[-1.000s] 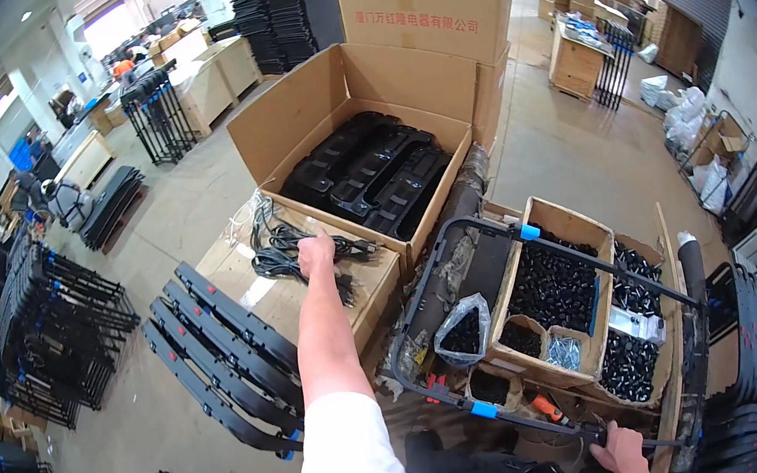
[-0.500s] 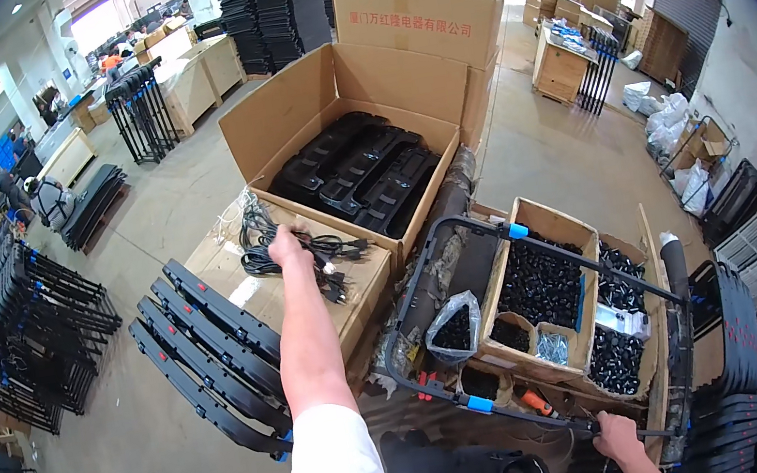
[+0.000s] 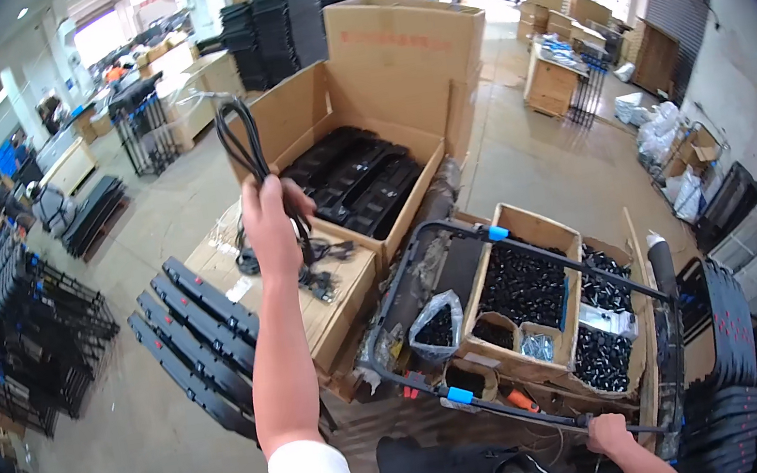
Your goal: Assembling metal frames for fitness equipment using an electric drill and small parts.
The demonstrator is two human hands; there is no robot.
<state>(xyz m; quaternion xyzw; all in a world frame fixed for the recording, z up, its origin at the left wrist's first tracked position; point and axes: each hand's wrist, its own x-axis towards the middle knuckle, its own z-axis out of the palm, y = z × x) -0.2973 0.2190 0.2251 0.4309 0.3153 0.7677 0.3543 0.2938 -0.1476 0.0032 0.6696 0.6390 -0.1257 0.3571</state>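
My left hand is closed around a bundle of black power cord, raised above a closed carton. More black cords lie loose on that carton's top. Low on the right, my right hand wraps around the near bar of a black tubular frame. This frame has blue clips and lies across the workbench, over boxes of small parts. Curved black bars with red marks stand in a row left of the carton.
An open carton holds black moulded panels. Wooden boxes of black fittings, a bag of small black parts and an orange-handled tool sit within the frame. Black racks of frames stand at left.
My left hand has lifted a bundle of cord up off the carton top. The view has shifted slightly; my right hand keeps its hold on the frame.
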